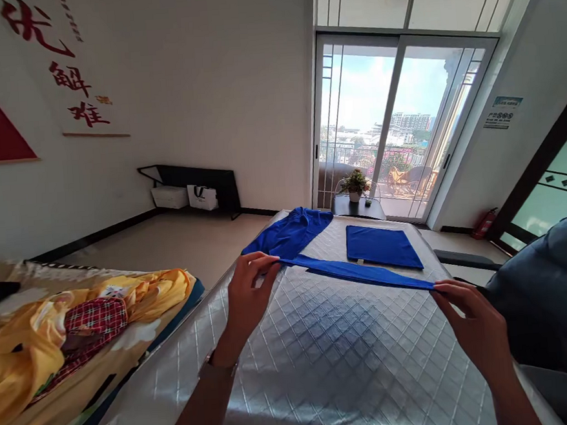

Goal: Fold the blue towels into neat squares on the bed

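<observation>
Free room over near mattress (343, 370), taut blue strip (355, 272) beyond

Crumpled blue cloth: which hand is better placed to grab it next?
Probably the left hand: it looks nearer the crumpled cloth, while the right hand is across the mattress. Both pinch the blue strip, though.

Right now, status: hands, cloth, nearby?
Left hand, right hand pinching opposite ends of blue cloth. Cloth stretched between them. Beyond: folded blue square, crumpled blue heap.

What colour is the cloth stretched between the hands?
The cloth is bright blue; the head view shows it best.
</observation>
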